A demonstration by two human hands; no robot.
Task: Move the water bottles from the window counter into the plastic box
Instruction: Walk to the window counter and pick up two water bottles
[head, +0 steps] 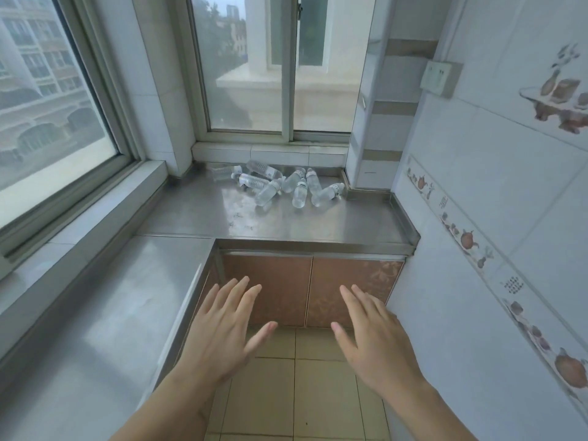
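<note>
Here, the water bottles (pixel 280 186) lie heaped on the steel table (pixel 318 224) below the window; left hand (pixel 219 332) and right hand (pixel 378 338), fingers spread and empty, must first reach forward; plastic box unseen.

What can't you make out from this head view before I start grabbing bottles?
- Plastic box: nowhere in the head view.
- Water bottles: they overlap in a pile, so the exact count is unclear; labels too small to read.
- Cabinet interior: hidden by closed doors.
- Left hand and right hand: open, holding nothing.

We see clear water bottles (pixel 280 184) with white labels, all lying on their sides, jumbled in a loose pile at the worktop's (pixel 318 224) far end.
</note>
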